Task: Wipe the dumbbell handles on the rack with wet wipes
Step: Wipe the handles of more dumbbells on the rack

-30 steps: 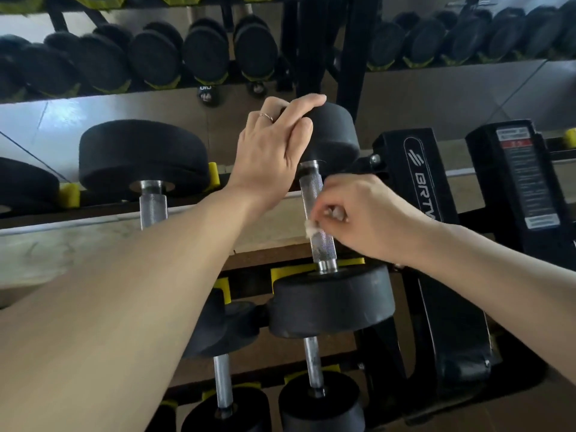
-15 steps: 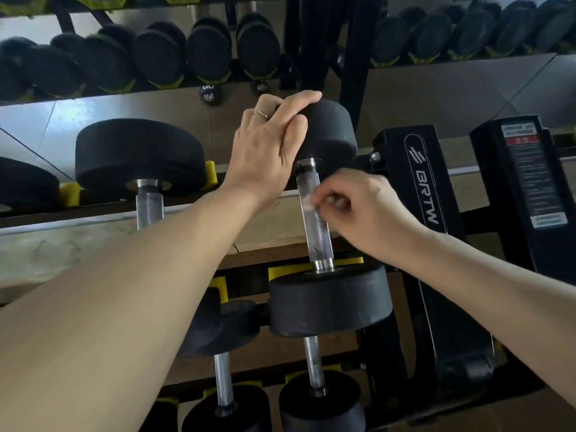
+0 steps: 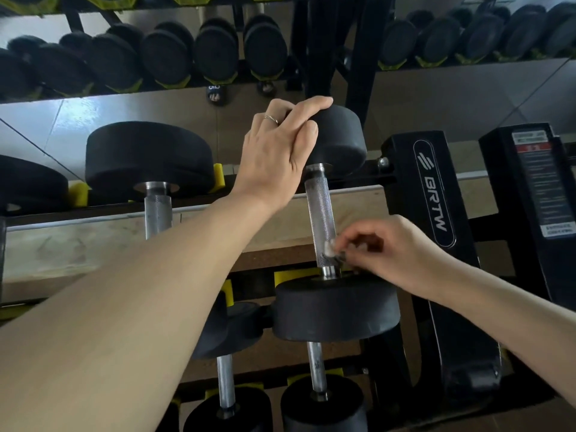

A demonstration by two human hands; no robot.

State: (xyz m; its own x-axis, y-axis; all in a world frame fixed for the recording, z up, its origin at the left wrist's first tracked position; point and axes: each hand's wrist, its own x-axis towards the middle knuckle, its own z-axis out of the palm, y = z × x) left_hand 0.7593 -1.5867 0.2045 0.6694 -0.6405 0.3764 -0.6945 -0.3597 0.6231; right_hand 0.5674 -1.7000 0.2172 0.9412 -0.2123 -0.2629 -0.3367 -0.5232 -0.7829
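Note:
A black dumbbell lies on the rack's upper tier, its knurled steel handle [image 3: 320, 219] running between a far head [image 3: 338, 141] and a near head [image 3: 335, 310]. My left hand [image 3: 277, 157] rests on the far head, fingers laid straight over its top. My right hand [image 3: 392, 251] pinches a small white wet wipe [image 3: 329, 247] and presses it against the lower right side of the handle, just above the near head.
A second dumbbell [image 3: 149, 163] sits to the left on the same tier. Smaller dumbbells [image 3: 316, 369] fill the tier below. The black rack upright [image 3: 433, 194] marked BRTW stands right of my right hand. A mirror behind reflects rows of dumbbells [image 3: 212, 54].
My right hand has slid the wipe down the handle from its upper part to near the bottom collar. My left hand stays on the far head.

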